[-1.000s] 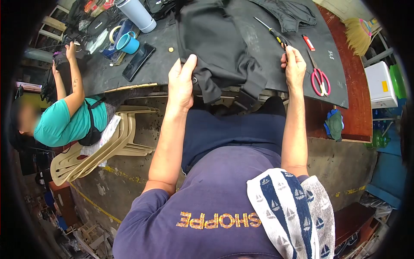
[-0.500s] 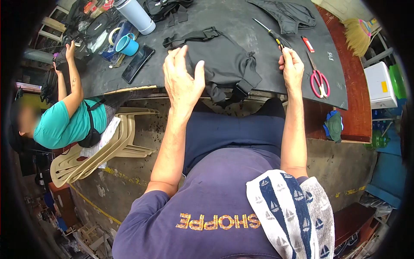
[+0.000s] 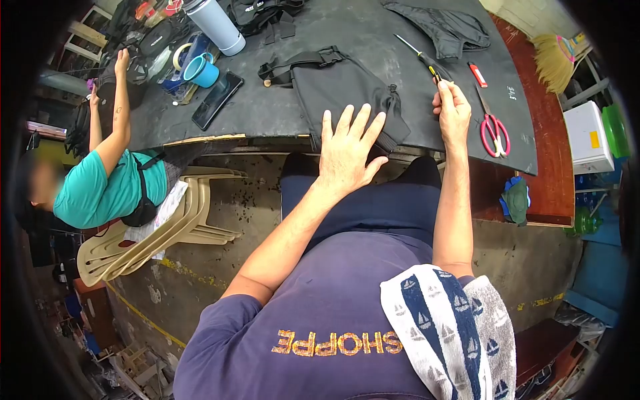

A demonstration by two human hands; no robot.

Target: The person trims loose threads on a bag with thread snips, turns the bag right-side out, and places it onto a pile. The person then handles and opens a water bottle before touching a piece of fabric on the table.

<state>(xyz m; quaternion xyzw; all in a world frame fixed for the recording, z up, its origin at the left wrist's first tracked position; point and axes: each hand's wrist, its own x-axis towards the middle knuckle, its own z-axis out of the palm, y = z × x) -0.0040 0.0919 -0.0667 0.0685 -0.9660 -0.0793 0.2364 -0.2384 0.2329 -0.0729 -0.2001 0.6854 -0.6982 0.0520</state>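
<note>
- Black fabric bag [image 3: 323, 90] lies flat on the worktop [image 3: 370, 40] at its near edge, a strap with a buckle [image 3: 329, 57] across its far end.
- Left hand [image 3: 347, 157]: grip wide open, fingers spread and palm down over the bag's near edge, holding nothing; contact with the fabric cannot be confirmed.
- Right hand [image 3: 454, 115]: grip closed on a small item [image 3: 437, 78], mostly hidden by the fingers, at the handle end of a screwdriver [image 3: 427, 61]; whether the two are one piece cannot be determined.
- Right of that hand: red-handled scissors [image 3: 495, 133], blades pointing away, and a red-and-white cutter [image 3: 477, 75] just beyond.
- Far right of worktop: crumpled black cloth piece [image 3: 455, 32].
- Left of bag: dark phone [image 3: 217, 100], blue mug [image 3: 201, 71], light-blue tumbler [image 3: 219, 28].
- Far left: person in teal shirt [image 3: 110, 190], both arms raised, beside stacked beige chairs [image 3: 193, 223].
</note>
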